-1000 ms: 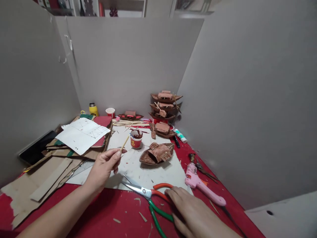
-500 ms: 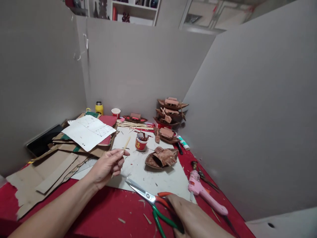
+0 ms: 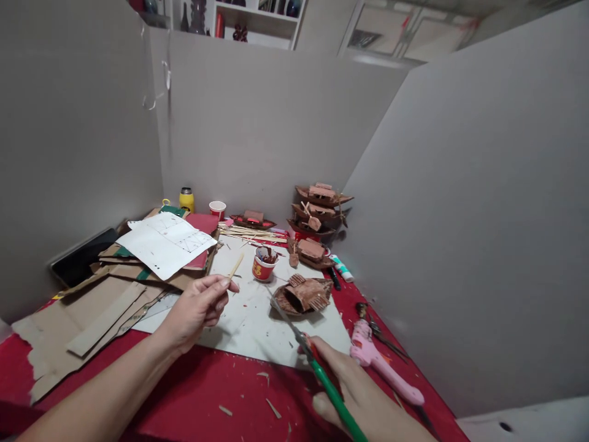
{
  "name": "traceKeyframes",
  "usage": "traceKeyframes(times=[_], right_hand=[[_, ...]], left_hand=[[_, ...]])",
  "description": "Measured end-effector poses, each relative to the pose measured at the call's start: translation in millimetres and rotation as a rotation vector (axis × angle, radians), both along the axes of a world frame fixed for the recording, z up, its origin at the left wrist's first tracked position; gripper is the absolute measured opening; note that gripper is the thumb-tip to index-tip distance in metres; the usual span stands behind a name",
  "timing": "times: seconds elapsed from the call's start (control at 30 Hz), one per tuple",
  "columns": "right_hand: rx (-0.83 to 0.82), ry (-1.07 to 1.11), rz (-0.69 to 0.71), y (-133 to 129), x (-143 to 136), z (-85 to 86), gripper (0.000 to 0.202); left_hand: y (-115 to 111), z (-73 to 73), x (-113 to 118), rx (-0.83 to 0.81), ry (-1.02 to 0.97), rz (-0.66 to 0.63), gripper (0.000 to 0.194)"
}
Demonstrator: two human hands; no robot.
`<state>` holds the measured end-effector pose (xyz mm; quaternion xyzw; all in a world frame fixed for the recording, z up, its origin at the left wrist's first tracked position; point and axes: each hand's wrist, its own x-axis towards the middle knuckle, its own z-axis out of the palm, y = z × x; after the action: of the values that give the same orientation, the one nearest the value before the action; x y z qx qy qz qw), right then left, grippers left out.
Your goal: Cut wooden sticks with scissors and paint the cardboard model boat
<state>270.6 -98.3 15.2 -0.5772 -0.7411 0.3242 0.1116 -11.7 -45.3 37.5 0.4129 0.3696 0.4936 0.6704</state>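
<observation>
My left hand [image 3: 202,310] pinches a thin wooden stick [image 3: 237,265], its tip pointing up and away over the white board [image 3: 248,337]. In my right hand [image 3: 343,380] is a pair of scissors [image 3: 332,393] with green and orange handles. Their blades point forward and look closed, seen nearly edge-on. The blade tips come close to a brown model boat [image 3: 301,298] lying on the board; whether they touch it I cannot tell. Behind the boat stands a small red and white paper cup [image 3: 264,269] smeared with brown inside.
Several brown model boats [image 3: 322,209] are stacked at the back right. A pink glue gun [image 3: 381,362] lies on the red table [image 3: 221,393] at right. Cardboard [image 3: 101,313] and a marked paper sheet [image 3: 165,242] lie at left. Thin sticks [image 3: 253,234] lie behind. Grey panels enclose the table.
My right hand has raised and turned the scissors, so the blades now point forward near the boat instead of toward the left. My left hand stays nearly still with the stick.
</observation>
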Motion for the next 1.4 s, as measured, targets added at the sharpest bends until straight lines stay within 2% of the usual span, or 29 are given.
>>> traceKeyframes(times=[0.13,0.23,0.5,0.8,1.13,1.4], right_hand=[[0.094,-0.018,0.094,5.9,-28.0,18.9,0.041],[0.118,-0.041,0.098,12.3,-41.9,23.3,0.036],[0.099,-0.025,0.100,28.4,-44.8,18.8,0.034],[0.108,-0.052,0.137,35.1,-49.2,14.3,0.036],[0.174,-0.101,0.199,37.7,-45.5,10.8,0.044],[0.206,-0.202,0.237,42.4,-46.0,7.3,0.019]], left_hand=[[-3.4,-5.0,3.9,0.041,0.074,0.026,0.027],[-2.2,-11.9,4.7,0.042,0.101,0.038,0.027],[1.1,-17.1,4.8,0.065,0.180,0.116,0.031],[-0.8,-30.5,10.2,0.049,0.301,-0.045,0.032],[-4.5,-38.0,13.3,0.091,0.367,-0.039,0.028],[-10.7,-42.1,20.8,0.131,0.410,-0.004,0.027]])
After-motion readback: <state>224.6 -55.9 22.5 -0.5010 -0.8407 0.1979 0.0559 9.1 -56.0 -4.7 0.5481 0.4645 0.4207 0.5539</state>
